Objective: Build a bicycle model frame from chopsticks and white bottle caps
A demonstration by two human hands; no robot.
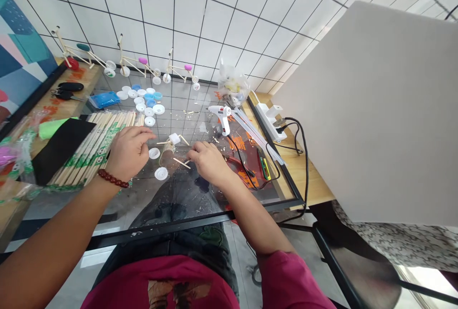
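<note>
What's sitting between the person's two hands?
In the head view, white caps, short sticks, a white block and a brownish cylinder sit between the left hand and the right hand.

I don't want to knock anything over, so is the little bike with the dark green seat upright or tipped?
Upright: the little bike has its handlebar and seat raised above its wheels.
</note>
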